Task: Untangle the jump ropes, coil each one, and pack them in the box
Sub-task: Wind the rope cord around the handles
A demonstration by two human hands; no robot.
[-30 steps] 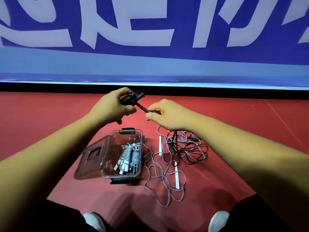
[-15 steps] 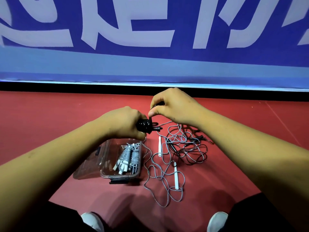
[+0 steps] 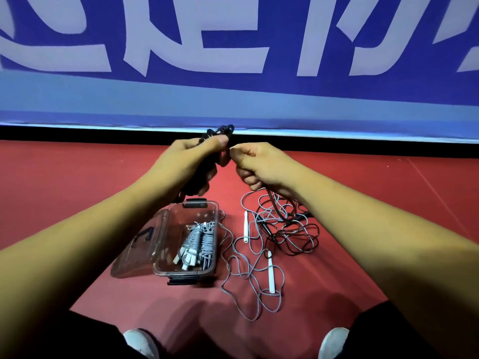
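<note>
My left hand [image 3: 188, 161] grips the black jump rope's handles with cord coiled round them [image 3: 219, 132], held up above the box. My right hand [image 3: 255, 164] pinches the black cord close to that bundle; the cord runs down from it into a loose black tangle [image 3: 290, 229] on the red floor. A grey rope [image 3: 248, 278] with white handles lies loose beside the tangle and partly mixed with it. The clear plastic box [image 3: 212, 268] stands open on the floor, with coiled grey ropes [image 3: 199, 242] inside.
The box's clear lid [image 3: 140, 244] lies hinged open to the left. A blue banner wall with white lettering [image 3: 233, 47] rises just behind the floor. My white shoes [image 3: 141, 343] and dark trouser legs frame the bottom edge.
Both hands rose from just above the box to a higher spot. The left hand turned the coiled bundle upward, and the right hand came down beside it with the cord.
</note>
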